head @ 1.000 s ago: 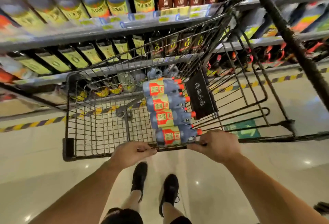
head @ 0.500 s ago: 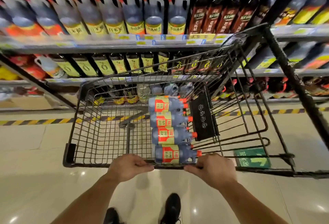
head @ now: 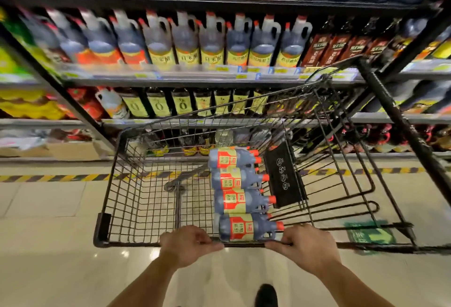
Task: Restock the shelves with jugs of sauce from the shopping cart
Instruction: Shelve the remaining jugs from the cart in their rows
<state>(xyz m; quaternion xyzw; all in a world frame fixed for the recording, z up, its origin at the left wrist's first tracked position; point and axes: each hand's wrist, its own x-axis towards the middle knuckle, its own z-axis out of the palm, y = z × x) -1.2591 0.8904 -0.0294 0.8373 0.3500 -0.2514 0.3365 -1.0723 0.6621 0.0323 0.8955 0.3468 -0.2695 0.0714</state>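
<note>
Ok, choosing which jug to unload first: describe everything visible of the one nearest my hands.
The nearest jug lies on its side on the shopping cart's wire floor, orange cap pointing right. Bluish plastic, dark contents, red-and-cream label up, moulded handle by the neck. It adjoins the next jug. Left hand and right hand grip the rim beside it.

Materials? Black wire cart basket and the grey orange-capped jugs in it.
Black wire cart basket: probably coated steel wire, dark matt finish, thin crossing rods. Grey orange-capped jugs: likely moulded translucent plastic, integral handles, dark liquid showing through.
</note>
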